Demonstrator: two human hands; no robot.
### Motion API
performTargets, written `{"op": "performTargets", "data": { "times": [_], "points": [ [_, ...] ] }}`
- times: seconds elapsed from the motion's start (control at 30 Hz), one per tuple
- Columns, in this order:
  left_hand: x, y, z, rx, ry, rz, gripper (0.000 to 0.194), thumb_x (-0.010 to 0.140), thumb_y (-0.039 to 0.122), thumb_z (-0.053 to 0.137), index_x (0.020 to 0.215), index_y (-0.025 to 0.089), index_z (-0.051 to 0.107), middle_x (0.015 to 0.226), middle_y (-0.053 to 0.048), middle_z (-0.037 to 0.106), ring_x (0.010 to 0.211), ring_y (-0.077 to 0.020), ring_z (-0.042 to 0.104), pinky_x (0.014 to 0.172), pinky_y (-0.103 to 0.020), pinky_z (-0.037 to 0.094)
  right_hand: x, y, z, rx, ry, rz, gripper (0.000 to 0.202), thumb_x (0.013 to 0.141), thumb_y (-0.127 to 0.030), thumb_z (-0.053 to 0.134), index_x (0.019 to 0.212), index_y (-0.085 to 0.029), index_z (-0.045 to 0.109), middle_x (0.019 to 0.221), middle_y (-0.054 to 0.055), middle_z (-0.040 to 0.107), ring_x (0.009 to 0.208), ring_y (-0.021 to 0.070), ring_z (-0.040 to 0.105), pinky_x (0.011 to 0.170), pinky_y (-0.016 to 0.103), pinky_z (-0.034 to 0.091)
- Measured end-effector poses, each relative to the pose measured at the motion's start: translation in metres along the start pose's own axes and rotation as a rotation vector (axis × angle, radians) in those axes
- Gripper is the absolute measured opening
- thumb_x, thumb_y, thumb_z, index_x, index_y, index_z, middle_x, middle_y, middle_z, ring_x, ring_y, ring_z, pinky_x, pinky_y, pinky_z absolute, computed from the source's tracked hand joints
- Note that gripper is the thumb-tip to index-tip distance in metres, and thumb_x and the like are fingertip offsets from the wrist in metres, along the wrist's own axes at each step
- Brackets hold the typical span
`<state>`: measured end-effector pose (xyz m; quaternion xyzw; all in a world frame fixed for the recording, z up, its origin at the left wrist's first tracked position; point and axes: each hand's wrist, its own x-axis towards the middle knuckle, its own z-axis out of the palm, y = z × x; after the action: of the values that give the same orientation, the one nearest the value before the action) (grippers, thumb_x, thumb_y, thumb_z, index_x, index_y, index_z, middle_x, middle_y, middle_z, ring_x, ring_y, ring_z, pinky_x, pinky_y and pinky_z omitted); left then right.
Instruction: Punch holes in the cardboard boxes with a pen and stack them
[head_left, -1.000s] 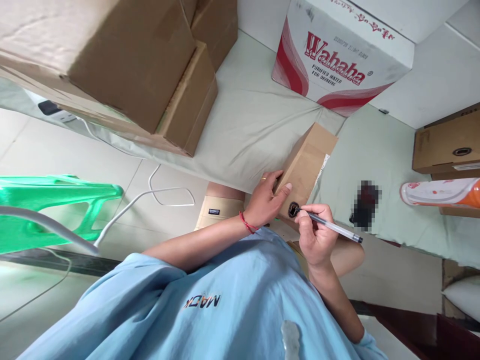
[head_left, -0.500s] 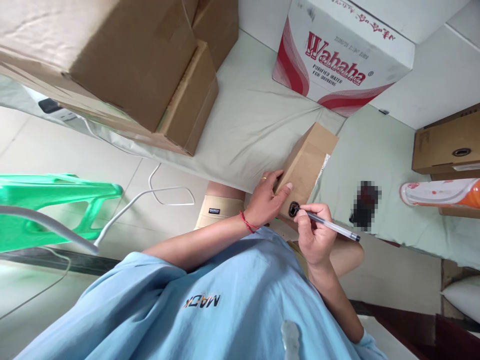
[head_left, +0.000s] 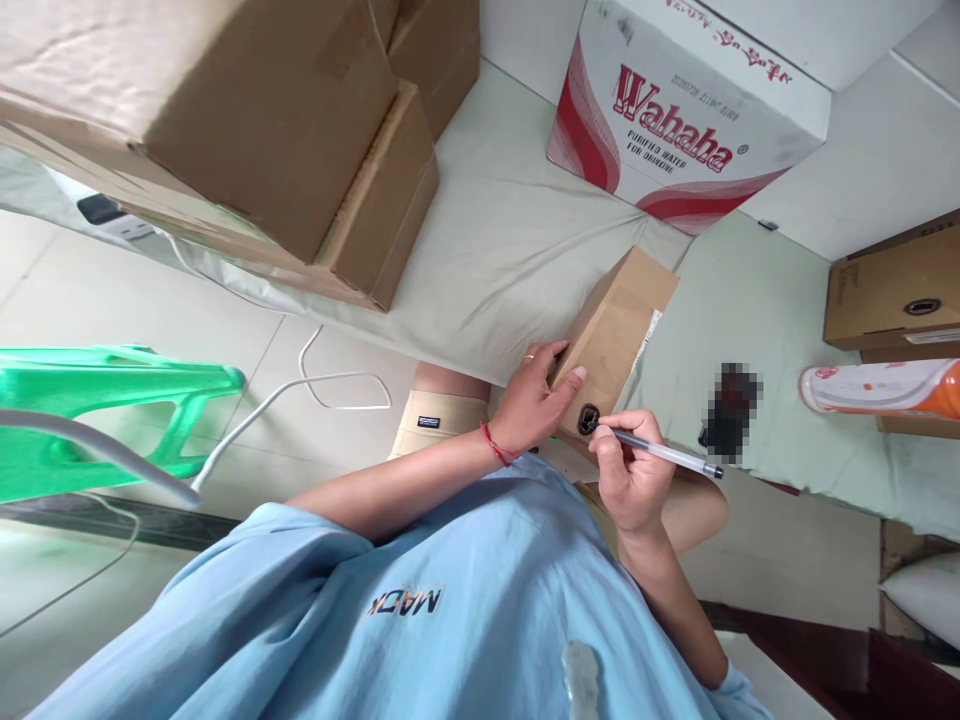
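Observation:
A narrow brown cardboard file box (head_left: 600, 355) reaches over the near edge of the covered table, with a white label along its right edge. Near its close end is a black-rimmed round hole (head_left: 589, 419). My left hand (head_left: 532, 395) grips the box's left side, thumb on its upper face and fingers along the side. A red string is tied round that wrist. In my right hand (head_left: 634, 475) a clear pen (head_left: 667, 455) is pinched, its black-capped end pointing right. The pen's point is at the right rim of the hole; whether it touches is too small to tell.
Large cardboard boxes (head_left: 285, 130) stand at the left of the table, and a white-and-red Wahaha carton (head_left: 675, 130) at the back. Right are a blurred dark object (head_left: 731, 410), an orange-and-white canister (head_left: 877, 387) and another file box (head_left: 892, 290). A green stool (head_left: 172, 380) stands left.
My right hand and the pen have shifted very slightly to the right, and the pen's point is nearer the hole's right rim. My left hand and the box stay put.

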<state>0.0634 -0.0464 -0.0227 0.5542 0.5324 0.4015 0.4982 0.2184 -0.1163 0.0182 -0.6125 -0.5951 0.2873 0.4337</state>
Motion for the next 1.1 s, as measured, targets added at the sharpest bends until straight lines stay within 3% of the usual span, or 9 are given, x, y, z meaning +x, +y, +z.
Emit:
{"op": "performTargets", "data": {
  "times": [0.63,0.87,1.1],
  "points": [
    [0.0001,0.0015,-0.0002,-0.010,0.002,-0.015,0.048,0.105,0.048,0.059,0.140,0.016,0.062,0.142,-0.019,0.066,0.133,-0.0309,0.065,0.116,-0.051,0.054,0.0002,-0.0011,0.0004,0.013,-0.004,0.045,0.010,0.100,-0.031,0.066,0.096,-0.021,0.067,0.070,-0.003,0.064,0.056,0.0118,0.057,0.055,0.024,0.047],
    [-0.0001,0.0012,0.0006,-0.006,0.007,-0.017,0.048,0.105,0.048,0.059,0.141,0.016,0.062,0.142,-0.019,0.066,0.134,-0.0310,0.065,0.117,-0.051,0.054,-0.0014,-0.0009,0.0000,0.009,0.006,0.049,0.010,0.100,-0.031,0.067,0.100,-0.022,0.068,0.073,-0.002,0.066,0.063,0.0137,0.062,0.059,0.025,0.050],
    [0.0002,-0.0021,0.0011,-0.014,0.020,0.002,0.046,0.105,0.049,0.060,0.140,0.019,0.063,0.140,-0.018,0.067,0.132,-0.0307,0.066,0.115,-0.050,0.055,-0.0004,-0.0015,-0.0026,0.019,-0.066,0.049,0.011,0.100,-0.031,0.065,0.094,-0.022,0.066,0.069,-0.003,0.063,0.058,0.0126,0.058,0.056,0.025,0.048]
  ]
}}
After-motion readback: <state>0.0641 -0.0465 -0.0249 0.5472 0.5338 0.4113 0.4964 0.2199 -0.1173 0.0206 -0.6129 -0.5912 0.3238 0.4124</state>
